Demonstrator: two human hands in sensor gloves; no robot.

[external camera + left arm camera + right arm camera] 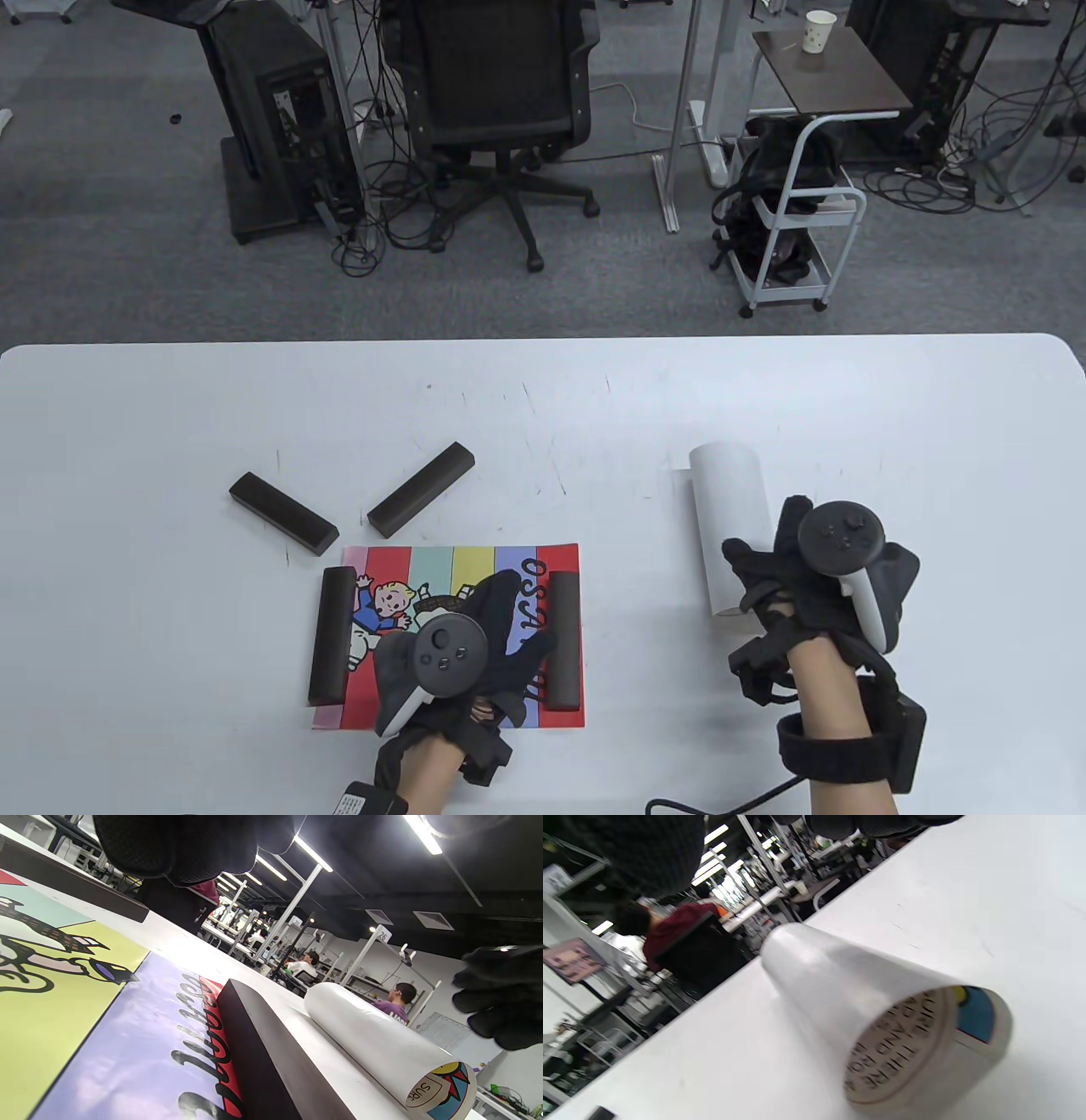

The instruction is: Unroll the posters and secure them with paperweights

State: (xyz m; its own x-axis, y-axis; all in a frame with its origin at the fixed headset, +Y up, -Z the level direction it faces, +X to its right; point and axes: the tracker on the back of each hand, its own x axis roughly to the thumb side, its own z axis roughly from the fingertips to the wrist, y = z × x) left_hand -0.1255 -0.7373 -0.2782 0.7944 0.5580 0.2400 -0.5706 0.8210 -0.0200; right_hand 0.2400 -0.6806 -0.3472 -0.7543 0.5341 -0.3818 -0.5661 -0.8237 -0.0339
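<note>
Over the flat poster: left hand, fingers spread, holding nothing. Beside it, two dark paperweights pinning both edges. Farther right, right hand resting on rolled poster, grip unclear. Two spare weights on worktop.

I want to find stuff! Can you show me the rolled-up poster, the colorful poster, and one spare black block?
rolled poster (728, 526), table view, middle of its white outside.
colorful poster (473, 567), table view, yellow stripe near the far edge.
spare paperweight (420, 501), table view, middle of its top face.
</note>
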